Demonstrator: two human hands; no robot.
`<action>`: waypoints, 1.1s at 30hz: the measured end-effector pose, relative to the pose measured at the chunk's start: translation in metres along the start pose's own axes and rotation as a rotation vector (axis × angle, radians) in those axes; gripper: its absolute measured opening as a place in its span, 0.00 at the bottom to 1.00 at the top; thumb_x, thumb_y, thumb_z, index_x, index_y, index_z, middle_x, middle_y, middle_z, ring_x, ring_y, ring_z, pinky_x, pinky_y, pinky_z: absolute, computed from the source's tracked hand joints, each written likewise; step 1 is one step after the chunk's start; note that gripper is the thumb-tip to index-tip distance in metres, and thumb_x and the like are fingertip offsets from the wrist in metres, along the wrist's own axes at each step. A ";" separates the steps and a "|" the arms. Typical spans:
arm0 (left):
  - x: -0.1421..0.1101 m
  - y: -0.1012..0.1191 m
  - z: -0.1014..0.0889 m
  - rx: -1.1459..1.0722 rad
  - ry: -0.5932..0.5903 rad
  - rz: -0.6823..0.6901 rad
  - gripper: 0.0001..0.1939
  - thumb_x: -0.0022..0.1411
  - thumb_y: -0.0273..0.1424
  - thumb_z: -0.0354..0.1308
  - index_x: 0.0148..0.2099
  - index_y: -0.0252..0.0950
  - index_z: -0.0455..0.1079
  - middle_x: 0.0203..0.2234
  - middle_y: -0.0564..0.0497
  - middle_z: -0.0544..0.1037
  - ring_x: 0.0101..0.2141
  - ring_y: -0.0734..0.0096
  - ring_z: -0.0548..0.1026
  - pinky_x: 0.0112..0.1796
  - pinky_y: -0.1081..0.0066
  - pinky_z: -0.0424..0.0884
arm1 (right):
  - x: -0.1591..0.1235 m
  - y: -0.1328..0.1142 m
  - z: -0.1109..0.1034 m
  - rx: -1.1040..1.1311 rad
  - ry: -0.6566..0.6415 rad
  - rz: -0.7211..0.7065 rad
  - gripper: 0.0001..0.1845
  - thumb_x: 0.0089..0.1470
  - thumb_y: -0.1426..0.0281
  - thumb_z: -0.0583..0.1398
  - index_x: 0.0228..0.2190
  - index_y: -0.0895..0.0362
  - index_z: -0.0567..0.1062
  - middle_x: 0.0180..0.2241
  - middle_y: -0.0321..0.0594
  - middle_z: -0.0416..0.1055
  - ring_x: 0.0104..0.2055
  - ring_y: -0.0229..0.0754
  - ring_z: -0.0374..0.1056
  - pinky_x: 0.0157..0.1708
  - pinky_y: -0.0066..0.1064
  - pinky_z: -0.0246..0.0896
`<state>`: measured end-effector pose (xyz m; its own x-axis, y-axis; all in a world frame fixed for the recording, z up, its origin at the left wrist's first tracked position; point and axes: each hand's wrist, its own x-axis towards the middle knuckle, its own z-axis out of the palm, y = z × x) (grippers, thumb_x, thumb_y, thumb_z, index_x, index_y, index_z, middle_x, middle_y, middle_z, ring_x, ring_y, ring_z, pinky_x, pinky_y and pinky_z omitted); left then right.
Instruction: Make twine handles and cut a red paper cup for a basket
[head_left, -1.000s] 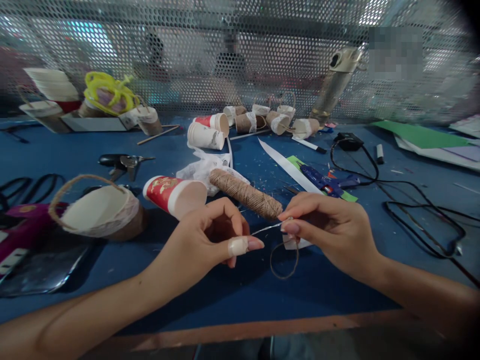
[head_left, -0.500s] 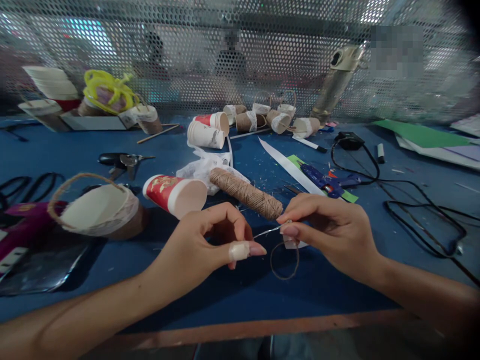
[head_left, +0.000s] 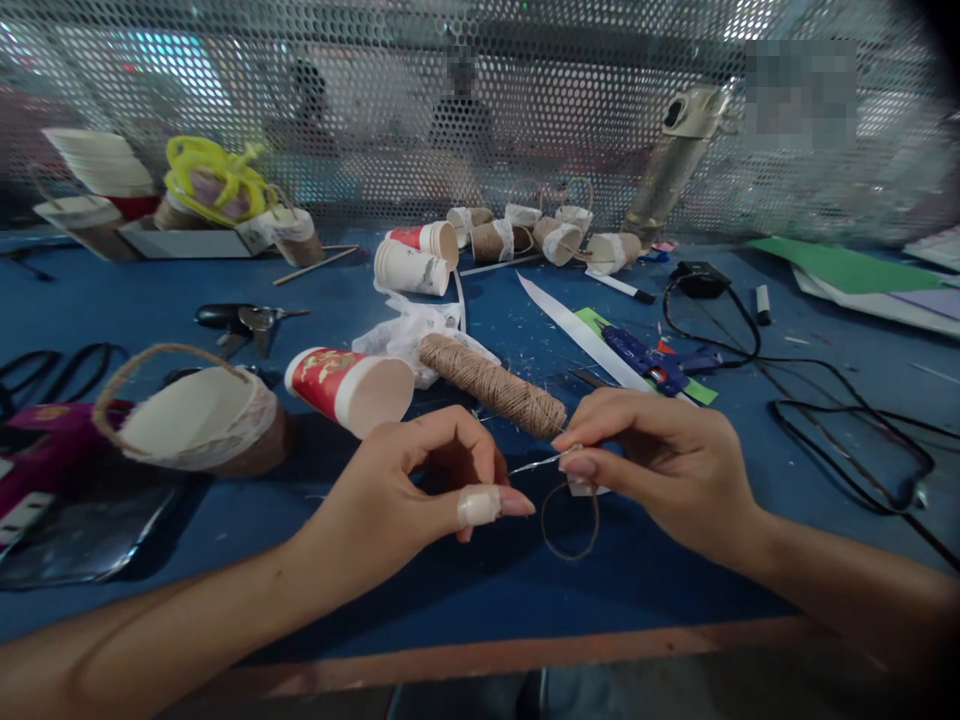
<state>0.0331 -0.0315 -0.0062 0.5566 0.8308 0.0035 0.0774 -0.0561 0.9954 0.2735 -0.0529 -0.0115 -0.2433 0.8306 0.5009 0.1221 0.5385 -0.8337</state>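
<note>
Between my hands stretches a thin, shiny whitish strand (head_left: 534,465), its kind unclear. My left hand (head_left: 442,480), with a bandage wrapped round its thumb, closes on the strand's left end, which disappears behind the fingers. My right hand (head_left: 652,450) pinches a piece of brown twine where the strand's right end meets it. From that pinch hangs a thin twine loop (head_left: 570,555), with a small pale scrap (head_left: 581,487) under the fingertips. Just behind the hands lies a roll of brown twine (head_left: 491,385).
A twine-handled cup basket (head_left: 202,420) and a red paper cup (head_left: 349,385) stand left. Behind are white lace (head_left: 409,335), scissors (head_left: 255,325) and several small baskets (head_left: 559,240). A blue glue gun (head_left: 660,360) and a black cable (head_left: 847,430) lie right.
Both hands keep almost the same pose and place. The view has shifted very slightly; the strand and the twine loop look nearly unchanged.
</note>
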 end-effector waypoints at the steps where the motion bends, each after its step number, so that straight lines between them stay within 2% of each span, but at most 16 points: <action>1: 0.000 0.000 0.000 -0.004 -0.001 0.002 0.16 0.58 0.33 0.73 0.30 0.35 0.67 0.27 0.54 0.81 0.22 0.78 0.74 0.24 0.80 0.73 | 0.000 0.000 0.000 -0.003 -0.002 0.001 0.04 0.57 0.72 0.71 0.35 0.51 0.84 0.32 0.37 0.82 0.30 0.38 0.75 0.27 0.28 0.71; 4: 0.000 0.001 0.001 0.011 -0.005 0.010 0.17 0.58 0.35 0.74 0.29 0.36 0.68 0.26 0.53 0.81 0.22 0.77 0.74 0.24 0.79 0.73 | 0.000 0.000 -0.001 -0.008 -0.014 -0.005 0.05 0.57 0.73 0.71 0.35 0.51 0.84 0.32 0.38 0.82 0.31 0.39 0.75 0.28 0.29 0.72; 9: -0.001 0.000 -0.001 0.075 0.011 -0.014 0.15 0.59 0.39 0.73 0.30 0.35 0.75 0.21 0.54 0.78 0.19 0.77 0.72 0.22 0.79 0.70 | 0.002 -0.001 0.001 -0.016 -0.017 -0.027 0.05 0.56 0.73 0.71 0.35 0.52 0.84 0.31 0.39 0.82 0.30 0.39 0.76 0.28 0.29 0.72; 15: -0.001 0.001 -0.001 0.051 0.000 0.015 0.06 0.62 0.31 0.70 0.33 0.36 0.82 0.25 0.52 0.83 0.20 0.78 0.76 0.24 0.80 0.72 | 0.002 0.000 0.001 -0.017 -0.010 -0.037 0.08 0.55 0.76 0.71 0.34 0.51 0.84 0.31 0.37 0.82 0.30 0.39 0.76 0.28 0.28 0.72; 21: 0.000 0.005 0.002 -0.074 0.020 0.022 0.07 0.61 0.26 0.69 0.29 0.38 0.82 0.29 0.54 0.86 0.19 0.82 0.76 0.25 0.83 0.73 | 0.000 0.000 0.000 -0.002 -0.001 0.037 0.03 0.58 0.73 0.69 0.33 0.53 0.83 0.30 0.36 0.80 0.29 0.37 0.74 0.28 0.27 0.71; 28: 0.000 -0.002 -0.001 -0.073 -0.080 0.072 0.05 0.67 0.30 0.67 0.41 0.41 0.85 0.28 0.53 0.85 0.22 0.78 0.78 0.27 0.80 0.75 | 0.000 -0.002 0.001 0.027 -0.002 0.084 0.04 0.60 0.74 0.68 0.32 0.54 0.80 0.29 0.35 0.77 0.27 0.34 0.72 0.25 0.24 0.69; 31: -0.001 -0.003 -0.001 -0.059 -0.108 0.085 0.16 0.63 0.28 0.71 0.52 0.46 0.79 0.34 0.56 0.85 0.26 0.76 0.81 0.30 0.79 0.77 | -0.001 -0.001 0.000 0.007 -0.005 0.083 0.03 0.60 0.73 0.67 0.33 0.54 0.79 0.29 0.36 0.77 0.27 0.35 0.72 0.26 0.25 0.69; 33: -0.003 -0.004 0.001 0.080 -0.080 0.172 0.22 0.59 0.29 0.74 0.54 0.48 0.75 0.34 0.58 0.85 0.27 0.75 0.81 0.30 0.79 0.77 | -0.002 -0.001 -0.001 -0.006 -0.014 0.055 0.04 0.60 0.74 0.67 0.34 0.53 0.79 0.29 0.36 0.77 0.28 0.37 0.73 0.27 0.27 0.70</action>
<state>0.0318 -0.0339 -0.0100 0.6311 0.7585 0.1624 0.0389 -0.2400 0.9700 0.2745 -0.0548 -0.0119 -0.2494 0.8570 0.4509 0.1413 0.4928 -0.8586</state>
